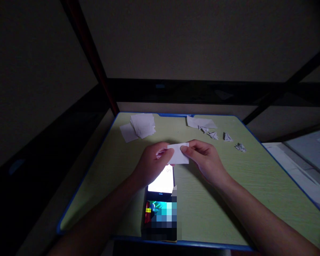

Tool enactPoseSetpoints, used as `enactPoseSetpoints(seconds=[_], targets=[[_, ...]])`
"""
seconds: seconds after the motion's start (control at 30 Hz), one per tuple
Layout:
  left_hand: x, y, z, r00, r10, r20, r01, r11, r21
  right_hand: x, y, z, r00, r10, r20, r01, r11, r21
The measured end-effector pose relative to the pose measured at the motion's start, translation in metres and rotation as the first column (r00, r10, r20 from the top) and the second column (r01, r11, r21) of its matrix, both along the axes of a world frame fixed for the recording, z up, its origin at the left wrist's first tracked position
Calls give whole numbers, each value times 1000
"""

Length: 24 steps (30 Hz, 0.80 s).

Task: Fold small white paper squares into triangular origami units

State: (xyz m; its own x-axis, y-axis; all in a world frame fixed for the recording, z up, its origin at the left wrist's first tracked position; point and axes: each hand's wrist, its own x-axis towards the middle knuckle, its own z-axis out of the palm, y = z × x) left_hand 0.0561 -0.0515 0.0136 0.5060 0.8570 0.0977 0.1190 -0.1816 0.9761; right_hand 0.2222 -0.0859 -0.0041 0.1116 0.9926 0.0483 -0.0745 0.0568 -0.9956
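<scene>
While both hands (left (152, 164), right (204, 160)) pinch closed, they hold a paper slip (179, 153)

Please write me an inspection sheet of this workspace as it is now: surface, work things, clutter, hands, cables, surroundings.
Surface: green table with a blue rim, dimly lit.
Job's things: small white paper slip, held above the table between both hands.
Clutter: stack of paper slips at the far left; folded paper pieces at the far right, with a flat sheet behind them; lit phone lying flat below the hands.
Grippers: left hand pinches the slip's left end; right hand pinches its right end.
Cables: nothing seen.
Surroundings: dark bars behind the table, plain wall above; the room is dark.
</scene>
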Motion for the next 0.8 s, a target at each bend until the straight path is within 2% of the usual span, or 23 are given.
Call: enactPoseSetpoints(seconds=[0.37,0.8], targets=[[1,0,1,1000,1,12,-1,999,-46,1,0,-2,1000,-3,-2,3,1000,14],[0,2,-1,1000,13,-2,-13,1000,3,0,1,-2,1000,1,-17,0,1000,28]])
